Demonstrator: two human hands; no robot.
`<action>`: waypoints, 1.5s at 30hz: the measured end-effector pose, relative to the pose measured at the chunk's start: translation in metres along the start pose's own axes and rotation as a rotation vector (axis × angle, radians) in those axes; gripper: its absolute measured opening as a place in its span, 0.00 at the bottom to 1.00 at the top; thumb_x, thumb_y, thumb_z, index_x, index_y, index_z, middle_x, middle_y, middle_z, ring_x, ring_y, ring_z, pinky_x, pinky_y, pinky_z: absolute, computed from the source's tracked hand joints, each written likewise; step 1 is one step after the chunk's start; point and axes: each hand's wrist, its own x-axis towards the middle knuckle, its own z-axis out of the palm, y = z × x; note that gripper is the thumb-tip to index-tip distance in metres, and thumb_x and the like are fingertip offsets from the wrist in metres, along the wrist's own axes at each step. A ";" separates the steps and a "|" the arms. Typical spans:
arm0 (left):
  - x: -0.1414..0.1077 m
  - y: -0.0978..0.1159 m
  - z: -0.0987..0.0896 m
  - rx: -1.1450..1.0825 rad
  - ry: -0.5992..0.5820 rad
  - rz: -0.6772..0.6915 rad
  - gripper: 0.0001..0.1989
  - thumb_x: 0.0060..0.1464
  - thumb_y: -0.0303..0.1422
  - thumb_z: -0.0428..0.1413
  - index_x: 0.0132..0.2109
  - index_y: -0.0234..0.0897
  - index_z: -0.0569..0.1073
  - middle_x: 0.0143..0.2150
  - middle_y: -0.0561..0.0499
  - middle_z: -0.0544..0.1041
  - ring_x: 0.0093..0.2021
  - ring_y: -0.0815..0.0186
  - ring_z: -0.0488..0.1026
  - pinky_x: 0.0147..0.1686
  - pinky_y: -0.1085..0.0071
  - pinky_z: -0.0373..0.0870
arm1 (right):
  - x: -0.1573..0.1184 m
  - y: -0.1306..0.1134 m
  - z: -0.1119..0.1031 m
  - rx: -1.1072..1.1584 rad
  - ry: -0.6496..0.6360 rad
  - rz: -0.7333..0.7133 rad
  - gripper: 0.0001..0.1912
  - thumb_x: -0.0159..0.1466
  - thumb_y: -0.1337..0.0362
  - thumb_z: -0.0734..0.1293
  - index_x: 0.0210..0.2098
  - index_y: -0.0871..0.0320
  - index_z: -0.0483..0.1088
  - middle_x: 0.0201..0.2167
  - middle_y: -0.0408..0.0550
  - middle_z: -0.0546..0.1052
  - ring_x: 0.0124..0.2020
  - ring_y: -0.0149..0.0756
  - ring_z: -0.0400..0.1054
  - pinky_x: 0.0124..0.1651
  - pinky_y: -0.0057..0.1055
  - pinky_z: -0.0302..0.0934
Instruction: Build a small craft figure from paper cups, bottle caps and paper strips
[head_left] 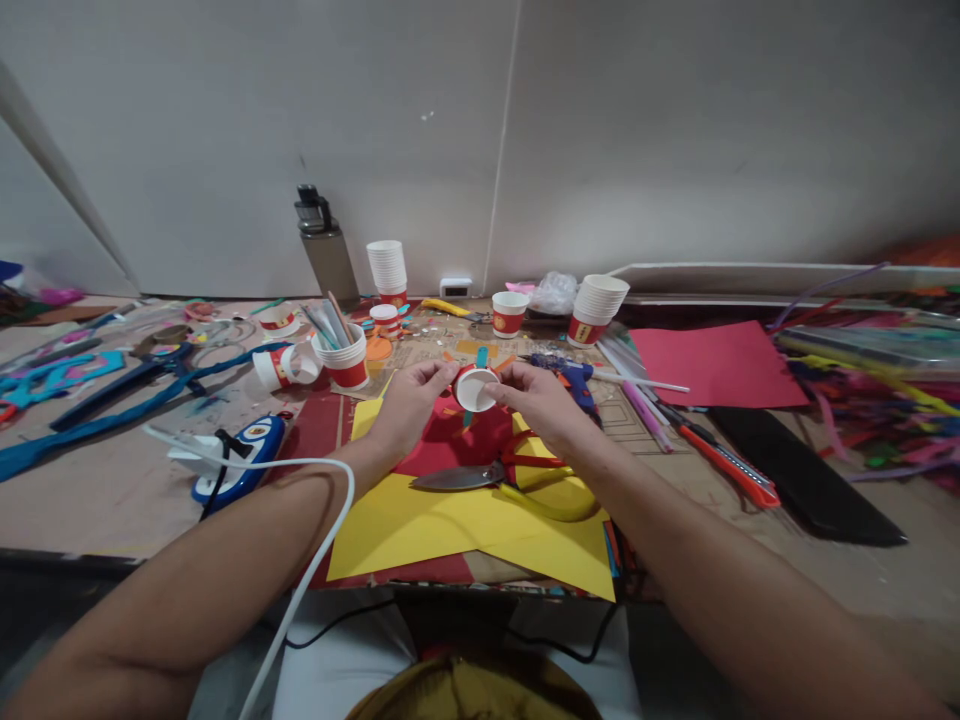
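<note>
Between my two hands is a small paper cup (pixel 478 390), its white open end facing me, with teal and orange strips sticking out around it. My left hand (pixel 415 400) pinches its left side, and my right hand (pixel 536 395) grips the right rim between thumb and fingers. Beneath the cup lies red paper (pixel 435 445) on top of yellow paper (pixel 382 530). Scissors (pixel 465 478) with red and yellow handles rest on these sheets, just below my hands.
Stacked paper cups (pixel 386 265) and another stack (pixel 598 300) stand at the back, near a bottle (pixel 326 245). A blue power strip (pixel 247 455) with a white cable is left. A utility knife (pixel 727 462), a black slab (pixel 810 480) and red paper (pixel 709 362) lie right.
</note>
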 end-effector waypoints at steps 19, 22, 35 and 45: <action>0.006 -0.002 0.000 -0.185 0.039 -0.142 0.22 0.53 0.52 0.55 0.33 0.35 0.75 0.31 0.48 0.77 0.32 0.67 0.72 0.33 0.71 0.66 | 0.001 0.000 -0.002 0.002 0.022 0.005 0.14 0.52 0.53 0.68 0.28 0.58 0.69 0.26 0.43 0.72 0.28 0.31 0.62 0.32 0.29 0.56; 0.009 -0.002 -0.003 -0.186 0.105 -0.110 0.17 0.49 0.46 0.60 0.30 0.35 0.74 0.30 0.50 0.76 0.33 0.69 0.71 0.33 0.73 0.64 | 0.002 0.001 -0.003 0.024 0.039 0.020 0.14 0.52 0.53 0.69 0.27 0.59 0.68 0.25 0.43 0.71 0.27 0.31 0.61 0.31 0.29 0.55; 0.014 -0.004 -0.005 -0.091 0.092 -0.071 0.13 0.46 0.40 0.62 0.31 0.33 0.76 0.30 0.48 0.77 0.31 0.69 0.71 0.34 0.73 0.62 | 0.005 0.003 -0.005 0.013 0.081 0.001 0.14 0.52 0.54 0.68 0.26 0.59 0.67 0.22 0.40 0.68 0.24 0.29 0.58 0.29 0.29 0.53; 0.005 0.002 0.001 -0.081 -0.156 -0.122 0.21 0.48 0.49 0.61 0.37 0.34 0.75 0.35 0.48 0.77 0.34 0.68 0.72 0.35 0.72 0.65 | 0.005 0.003 -0.005 -0.052 0.091 -0.070 0.14 0.53 0.54 0.67 0.26 0.59 0.68 0.22 0.41 0.67 0.24 0.29 0.57 0.28 0.30 0.51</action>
